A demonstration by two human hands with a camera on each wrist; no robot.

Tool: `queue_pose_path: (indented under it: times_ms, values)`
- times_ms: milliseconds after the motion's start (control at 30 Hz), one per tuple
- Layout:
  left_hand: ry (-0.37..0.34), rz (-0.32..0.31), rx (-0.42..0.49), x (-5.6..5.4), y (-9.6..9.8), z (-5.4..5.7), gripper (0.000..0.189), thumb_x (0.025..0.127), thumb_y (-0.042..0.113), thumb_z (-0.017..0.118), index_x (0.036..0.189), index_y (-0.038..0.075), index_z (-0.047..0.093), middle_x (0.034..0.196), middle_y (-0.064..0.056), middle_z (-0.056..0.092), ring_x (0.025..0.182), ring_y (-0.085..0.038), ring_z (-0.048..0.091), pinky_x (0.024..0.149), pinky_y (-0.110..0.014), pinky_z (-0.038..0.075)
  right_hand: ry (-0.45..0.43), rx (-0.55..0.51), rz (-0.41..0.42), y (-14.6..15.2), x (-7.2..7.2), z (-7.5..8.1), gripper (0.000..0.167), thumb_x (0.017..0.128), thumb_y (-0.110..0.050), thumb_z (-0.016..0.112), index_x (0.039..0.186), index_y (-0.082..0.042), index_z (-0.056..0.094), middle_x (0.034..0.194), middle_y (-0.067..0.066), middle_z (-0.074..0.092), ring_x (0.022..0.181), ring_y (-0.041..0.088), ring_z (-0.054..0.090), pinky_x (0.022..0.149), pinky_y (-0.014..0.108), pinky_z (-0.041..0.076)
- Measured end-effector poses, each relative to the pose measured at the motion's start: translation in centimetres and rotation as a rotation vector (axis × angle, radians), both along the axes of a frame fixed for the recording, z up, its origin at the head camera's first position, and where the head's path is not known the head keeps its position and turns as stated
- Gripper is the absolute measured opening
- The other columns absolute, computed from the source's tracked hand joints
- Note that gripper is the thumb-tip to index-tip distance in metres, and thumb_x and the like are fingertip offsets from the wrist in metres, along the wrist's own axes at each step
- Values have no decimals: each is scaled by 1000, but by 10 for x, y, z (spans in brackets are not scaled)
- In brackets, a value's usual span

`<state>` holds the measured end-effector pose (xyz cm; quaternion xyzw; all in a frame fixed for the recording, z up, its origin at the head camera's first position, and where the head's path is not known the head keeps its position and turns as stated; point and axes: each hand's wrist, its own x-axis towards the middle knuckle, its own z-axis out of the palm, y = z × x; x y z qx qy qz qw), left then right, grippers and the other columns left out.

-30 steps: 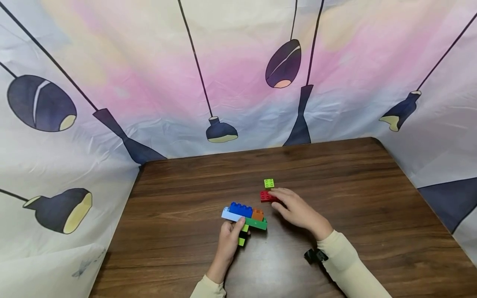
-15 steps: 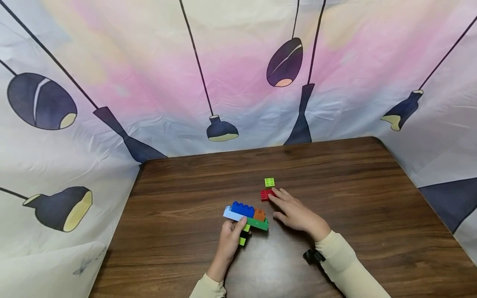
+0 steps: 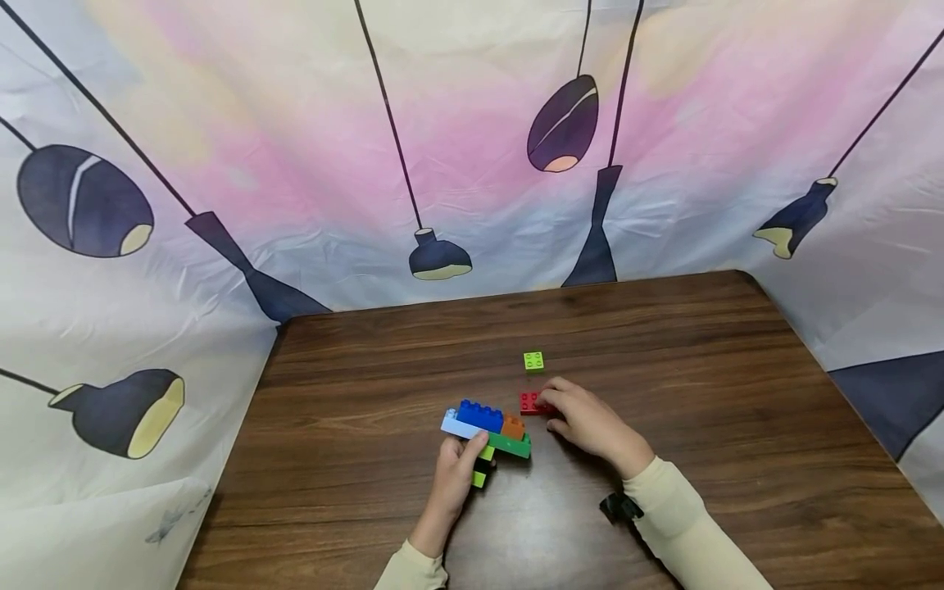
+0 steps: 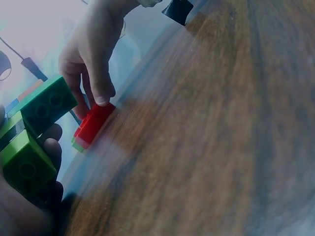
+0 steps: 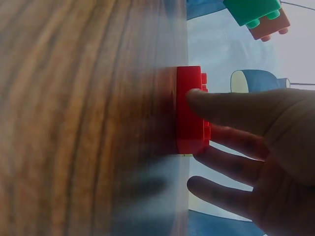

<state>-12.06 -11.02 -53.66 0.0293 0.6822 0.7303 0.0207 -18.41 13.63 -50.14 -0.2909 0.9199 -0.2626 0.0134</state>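
My left hand (image 3: 451,479) grips a built stack of toy building bricks by its lower part. On top of the stack sit a blue brick (image 3: 479,415) and an orange brick (image 3: 512,424), over a light blue brick (image 3: 459,425) and a green brick (image 3: 510,445). Lime pieces (image 4: 27,162) show below, partly covered by the fingers. To the right, my right hand (image 3: 596,428) pinches a red brick (image 5: 189,120) lying on the table. Its thumb lies on the brick's near side; the fingers reach past the studs, their tips partly hidden.
Beyond the red brick, a small lime brick (image 3: 533,361) lies on the wooden table (image 3: 354,369). Behind the table hangs a cloth (image 3: 310,164) printed with lamps. A black strapped device (image 3: 621,507) is on the right wrist.
The red brick has slid nearer to me, away from the lime brick. My right fingers have curled in on it from a straighter pose. The left hand and its stack have hardly moved.
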Motion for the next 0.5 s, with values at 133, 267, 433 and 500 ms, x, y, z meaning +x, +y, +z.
queue_pose_path:
  times_ms: [133,267,433,500]
  values:
    - [-21,1,6,0,0,0,21,105,9,59,95,-9,64,71,-5,65,62,-12,63,58,-22,50,44,15,11,0,0,0,26,86,5,84,104,-9,72,103,2,62,90,18,64,77,37,57]
    - [-23,-8,6,0,0,0,20,105,9,59,99,-10,64,73,-4,65,63,-11,63,58,-21,50,52,7,29,1,-2,-2,27,83,10,81,96,-11,68,92,-3,54,78,12,52,68,30,49]
    - [-4,-29,5,0,-1,0,21,105,7,59,106,-13,63,76,-2,67,66,-10,64,62,-22,51,-3,-69,51,2,-4,-5,26,84,8,76,95,-11,62,91,-3,56,80,15,50,70,33,47]
    - [9,-37,-3,0,-1,-1,20,105,7,60,108,-13,62,78,1,67,68,-8,63,65,-22,52,-26,-113,49,2,-4,-6,25,86,6,75,102,-10,63,95,-1,62,84,17,54,73,36,49]
